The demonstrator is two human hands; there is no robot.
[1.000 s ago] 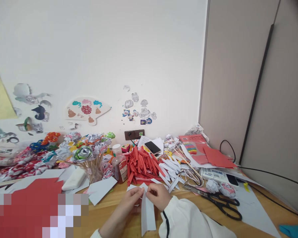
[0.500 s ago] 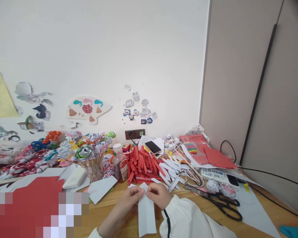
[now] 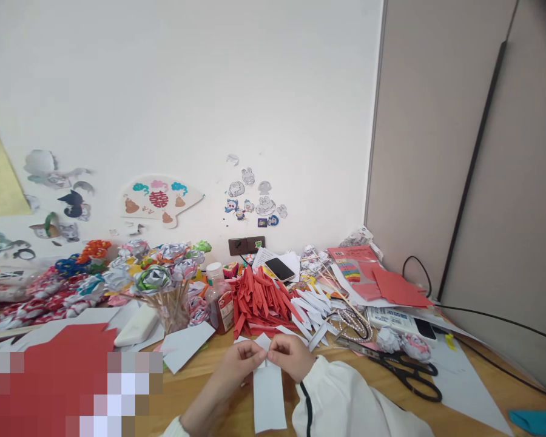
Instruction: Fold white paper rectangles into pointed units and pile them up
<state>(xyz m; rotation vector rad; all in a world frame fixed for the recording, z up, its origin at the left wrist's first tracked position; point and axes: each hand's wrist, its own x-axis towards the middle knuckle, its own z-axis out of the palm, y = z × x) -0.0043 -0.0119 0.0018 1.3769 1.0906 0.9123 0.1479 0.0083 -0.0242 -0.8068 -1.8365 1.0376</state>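
Note:
A white paper strip [image 3: 269,400] hangs lengthwise below my fingers, its upper end creased and folded. My left hand [image 3: 242,364] pinches that end from the left, thumb and forefinger closed on it. From the right, my right hand [image 3: 292,358] grips the same end, its fingertips nearly touching those of the left. Just beyond the hands lies a heap of folded red paper strips [image 3: 261,300]. Beside it is a pile of folded white paper strips [image 3: 316,309]. Black-handled scissors [image 3: 407,370] rest to the right of my right sleeve.
A jar of paper flowers on sticks [image 3: 173,309] and a bottle of dark liquid [image 3: 219,303] stand left of the heap. A phone [image 3: 279,269] lies behind it. Red paper sheets [image 3: 59,364] cover the left side. Black cables [image 3: 495,321] run along the right.
My fingers have closed nearer together at the strip's upper end, where a small fold now shows. The strip's lower part looks flatter. Surrounding things stay put.

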